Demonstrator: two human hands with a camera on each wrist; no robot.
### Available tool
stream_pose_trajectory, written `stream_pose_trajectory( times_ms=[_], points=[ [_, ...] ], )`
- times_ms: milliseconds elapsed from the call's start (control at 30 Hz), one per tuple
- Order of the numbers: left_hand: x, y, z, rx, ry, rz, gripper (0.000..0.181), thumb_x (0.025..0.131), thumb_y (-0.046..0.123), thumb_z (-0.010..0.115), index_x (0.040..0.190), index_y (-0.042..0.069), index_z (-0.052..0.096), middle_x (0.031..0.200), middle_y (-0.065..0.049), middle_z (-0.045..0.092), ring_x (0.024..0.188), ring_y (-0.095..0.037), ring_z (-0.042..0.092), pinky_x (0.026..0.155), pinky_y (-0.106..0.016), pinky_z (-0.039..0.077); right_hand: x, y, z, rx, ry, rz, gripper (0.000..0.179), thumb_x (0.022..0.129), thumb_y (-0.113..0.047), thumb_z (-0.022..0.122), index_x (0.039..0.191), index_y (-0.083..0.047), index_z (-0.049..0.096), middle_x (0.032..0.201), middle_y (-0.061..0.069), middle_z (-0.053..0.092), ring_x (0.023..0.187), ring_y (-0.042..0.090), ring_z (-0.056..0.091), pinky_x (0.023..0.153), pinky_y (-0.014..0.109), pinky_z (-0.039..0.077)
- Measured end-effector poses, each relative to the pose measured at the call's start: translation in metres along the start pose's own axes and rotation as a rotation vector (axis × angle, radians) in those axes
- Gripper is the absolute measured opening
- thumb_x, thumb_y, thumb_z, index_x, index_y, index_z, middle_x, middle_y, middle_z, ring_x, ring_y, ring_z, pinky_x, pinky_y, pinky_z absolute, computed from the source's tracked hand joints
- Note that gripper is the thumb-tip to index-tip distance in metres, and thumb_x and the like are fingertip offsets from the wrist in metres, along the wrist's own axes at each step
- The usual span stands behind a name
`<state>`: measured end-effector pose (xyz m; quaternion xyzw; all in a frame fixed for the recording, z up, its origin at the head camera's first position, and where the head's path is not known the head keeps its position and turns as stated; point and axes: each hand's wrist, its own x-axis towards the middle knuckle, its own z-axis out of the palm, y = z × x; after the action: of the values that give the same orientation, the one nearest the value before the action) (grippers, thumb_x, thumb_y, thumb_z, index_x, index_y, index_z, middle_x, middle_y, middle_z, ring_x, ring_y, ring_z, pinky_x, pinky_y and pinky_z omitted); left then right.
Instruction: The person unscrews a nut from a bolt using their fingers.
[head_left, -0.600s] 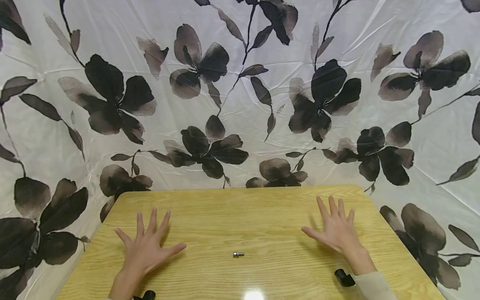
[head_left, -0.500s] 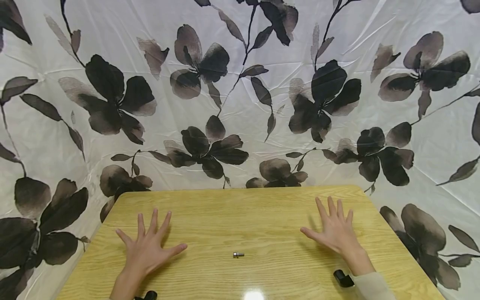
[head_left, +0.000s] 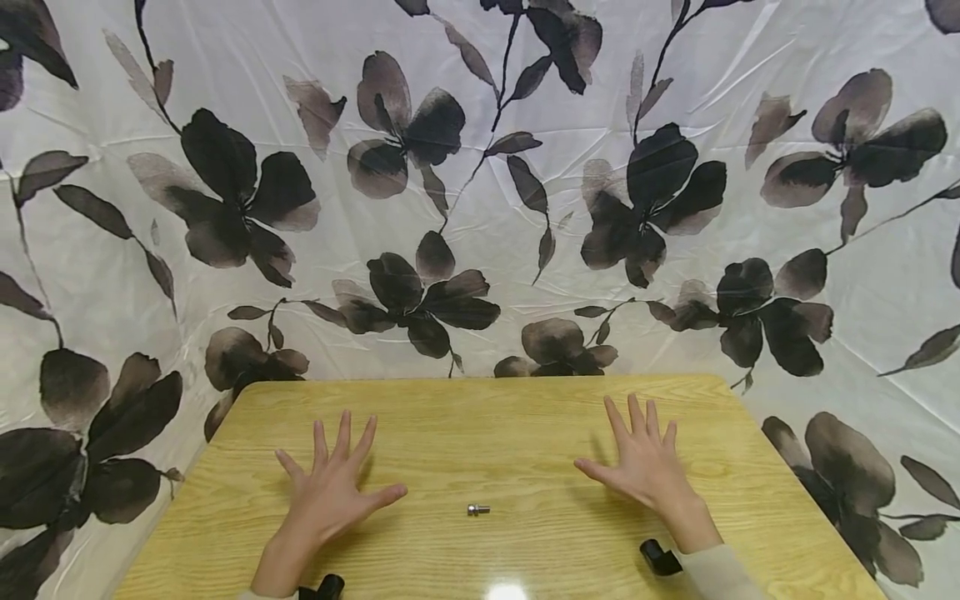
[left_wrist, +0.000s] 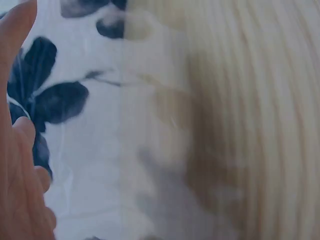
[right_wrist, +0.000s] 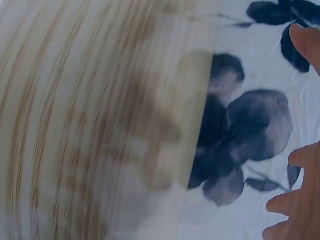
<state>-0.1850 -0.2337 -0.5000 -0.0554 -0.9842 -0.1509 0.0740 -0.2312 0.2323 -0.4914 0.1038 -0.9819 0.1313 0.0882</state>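
Observation:
A small silver bolt (head_left: 477,509) with a thicker head at its left end lies on the wood-grain table (head_left: 495,442), between the two hands. To its left is my left hand (head_left: 330,492), fingers spread and straight, holding nothing. My right hand (head_left: 648,467) is spread the same way on the other side, apart from the bolt. Both hands appear held above the tabletop, with shadows beside them. In the left wrist view, part of the left hand (left_wrist: 22,165) shows at the left edge; fingers of the right hand (right_wrist: 300,200) show at the right edge of the right wrist view.
White cloth with dark flowers (head_left: 525,208) hangs behind and beside the table. A black wrist-worn piece sits by each wrist, one at the left (head_left: 330,587) and one at the right (head_left: 660,558). A bright reflection lies near the table's front.
Both hands have moved inward, the left one to the right and the right one to the left. The bolt stays where it was on the table.

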Motion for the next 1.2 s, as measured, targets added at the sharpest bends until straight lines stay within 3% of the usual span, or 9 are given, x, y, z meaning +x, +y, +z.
stream_pose_trajectory(
  times_ms=[133, 333, 500, 633, 700, 800, 933, 1033, 1200],
  points=[
    [0.004, 0.019, -0.001, -0.123, -0.009, 0.038, 0.112, 0.082, 0.074, 0.068, 0.167, 0.025, 0.013, 0.172, -0.02, 0.0, 0.151, -0.061, -0.009, 0.096, -0.092, -0.013, 0.001, -0.018, 0.003, 0.074, -0.006, -0.016, 0.114, 0.082, -0.081, 0.061, 0.166, -0.017, 0.019, 0.17, 0.028, 0.01, 0.153, 0.058, 0.006, 0.112, 0.084, 0.009],
    [0.009, 0.04, 0.005, -0.33, 0.024, 0.121, 0.116, 0.081, 0.072, 0.07, 0.167, 0.022, 0.01, 0.171, -0.022, 0.003, 0.148, -0.066, -0.008, 0.095, -0.094, -0.006, 0.003, -0.044, 0.012, 0.244, -0.051, -0.048, 0.113, 0.083, -0.076, 0.065, 0.167, -0.017, 0.018, 0.169, 0.027, 0.013, 0.152, 0.057, 0.014, 0.113, 0.078, 0.023],
    [0.01, 0.05, 0.015, -0.567, -0.048, 0.176, 0.115, 0.082, 0.062, 0.076, 0.167, 0.033, 0.005, 0.173, -0.016, -0.006, 0.151, -0.06, -0.009, 0.102, -0.091, 0.001, 0.003, -0.061, 0.023, 0.41, -0.118, -0.052, 0.113, 0.082, -0.072, 0.07, 0.167, -0.022, 0.014, 0.17, 0.025, 0.015, 0.152, 0.053, 0.022, 0.11, 0.077, 0.032],
    [0.009, 0.056, 0.022, -0.71, -0.075, 0.181, 0.111, 0.082, 0.05, 0.083, 0.165, 0.042, 0.009, 0.174, -0.007, -0.004, 0.156, -0.052, -0.003, 0.11, -0.085, 0.011, 0.003, -0.07, 0.032, 0.552, -0.159, -0.072, 0.111, 0.084, -0.062, 0.074, 0.167, -0.02, 0.013, 0.17, 0.024, 0.015, 0.154, 0.05, 0.02, 0.113, 0.074, 0.029],
    [0.008, 0.059, 0.026, -0.732, -0.074, 0.178, 0.111, 0.081, 0.046, 0.085, 0.164, 0.044, 0.012, 0.174, -0.005, -0.002, 0.156, -0.05, 0.002, 0.111, -0.082, 0.018, 0.001, -0.075, 0.036, 0.619, -0.177, -0.087, 0.109, 0.086, -0.056, 0.076, 0.167, -0.018, 0.013, 0.17, 0.022, 0.017, 0.155, 0.048, 0.02, 0.115, 0.072, 0.029],
    [0.009, 0.064, 0.03, -0.732, -0.096, 0.171, 0.111, 0.079, 0.043, 0.088, 0.163, 0.048, 0.015, 0.174, -0.001, 0.004, 0.157, -0.045, 0.01, 0.114, -0.077, 0.025, -0.003, -0.083, 0.039, 0.716, -0.192, -0.082, 0.107, 0.087, -0.049, 0.079, 0.167, -0.018, 0.014, 0.169, 0.021, 0.022, 0.148, 0.047, 0.035, 0.11, 0.068, 0.039],
    [0.011, 0.072, 0.036, -0.734, -0.126, 0.161, 0.109, 0.078, 0.038, 0.091, 0.161, 0.05, 0.022, 0.172, -0.002, 0.021, 0.154, -0.041, 0.029, 0.112, -0.066, 0.04, -0.009, -0.092, 0.043, 0.805, -0.211, -0.061, 0.103, 0.087, -0.039, 0.081, 0.166, -0.019, 0.017, 0.164, 0.024, 0.029, 0.129, 0.04, 0.053, 0.089, 0.045, 0.055],
    [0.011, 0.077, 0.042, -0.757, -0.149, 0.143, 0.105, 0.078, 0.036, 0.092, 0.159, 0.05, 0.026, 0.164, -0.01, 0.039, 0.144, -0.038, 0.046, 0.099, -0.056, 0.053, -0.013, -0.097, 0.048, 0.855, -0.23, -0.062, 0.1, 0.088, -0.033, 0.081, 0.166, -0.018, 0.02, 0.162, 0.026, 0.032, 0.12, 0.034, 0.057, 0.08, 0.032, 0.054],
    [0.013, 0.081, 0.048, -0.76, -0.201, 0.139, 0.1, 0.08, 0.039, 0.09, 0.16, 0.044, 0.03, 0.154, -0.011, 0.053, 0.124, -0.032, 0.061, 0.086, -0.04, 0.053, -0.017, -0.105, 0.053, 0.944, -0.248, -0.067, 0.097, 0.089, -0.029, 0.082, 0.164, -0.016, 0.023, 0.161, 0.027, 0.035, 0.117, 0.032, 0.059, 0.082, 0.029, 0.054]
  ],
)
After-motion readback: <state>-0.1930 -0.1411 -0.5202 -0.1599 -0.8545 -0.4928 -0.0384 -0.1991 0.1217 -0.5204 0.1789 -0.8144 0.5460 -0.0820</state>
